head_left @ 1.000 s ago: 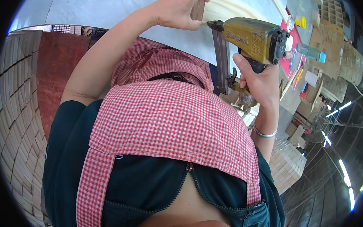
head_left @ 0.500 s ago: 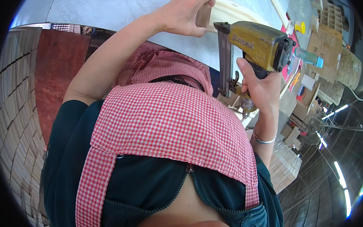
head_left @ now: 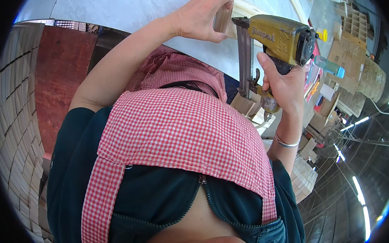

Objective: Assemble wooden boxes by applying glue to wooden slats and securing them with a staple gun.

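My right hand is wrapped round the handle of a yellow and black pneumatic nail gun. Its long grey magazine runs down beside the hand, and the nose points left at the wood. With thumb and fingers, my left hand grips the end of a wooden piece over the pale tabletop. Pale wooden strips extend from that piece toward the upper right, partly hidden by the nail gun. The nose lies close to the wood; whether they touch I cannot tell.
The pale worktable spans the top. Stacked wooden pieces rise at the far left next to a reddish-brown board. On the right are a cardboard box, a yellow roll and a compartmented wooden rack. Wood offcuts sit below the table edge.
The nail gun in my right hand has shifted slightly right and its nose has risen a little. My left hand, still gripping the wooden piece, has moved slightly down and right.
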Tool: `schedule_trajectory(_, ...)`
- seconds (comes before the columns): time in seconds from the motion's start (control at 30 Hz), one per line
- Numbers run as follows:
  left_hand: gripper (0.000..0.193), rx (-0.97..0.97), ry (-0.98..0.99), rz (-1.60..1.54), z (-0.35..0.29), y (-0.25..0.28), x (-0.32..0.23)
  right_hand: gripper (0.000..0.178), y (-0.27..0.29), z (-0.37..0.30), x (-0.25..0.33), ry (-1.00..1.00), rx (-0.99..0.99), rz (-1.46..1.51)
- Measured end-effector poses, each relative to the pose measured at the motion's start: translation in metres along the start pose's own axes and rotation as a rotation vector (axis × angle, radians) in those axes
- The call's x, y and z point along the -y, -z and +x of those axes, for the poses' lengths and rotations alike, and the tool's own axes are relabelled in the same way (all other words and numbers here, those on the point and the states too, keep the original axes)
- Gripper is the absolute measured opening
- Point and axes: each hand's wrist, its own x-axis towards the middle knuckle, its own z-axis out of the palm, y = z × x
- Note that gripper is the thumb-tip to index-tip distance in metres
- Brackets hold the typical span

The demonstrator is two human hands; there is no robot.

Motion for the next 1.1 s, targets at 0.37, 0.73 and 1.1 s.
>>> schedule_trajectory(0.37,0.058,-0.149,-0.062,-0.003,-0.003,-0.007,0.004,0.034,0.007,0.01,0.004,-0.052,0.044,-0.017)
schedule_trajectory(0.73,0.055,-0.512,0.111,0.204,-0.022,-0.026,-0.02,0.036,0.028,0.049,0.015,-0.007,0.067,-0.086)
schedule_trajectory(1.1,0.058,-0.529,0.127,0.258,-0.026,-0.032,-0.003,0.034,0.033,0.069,0.017,0.027,0.107,-0.077)
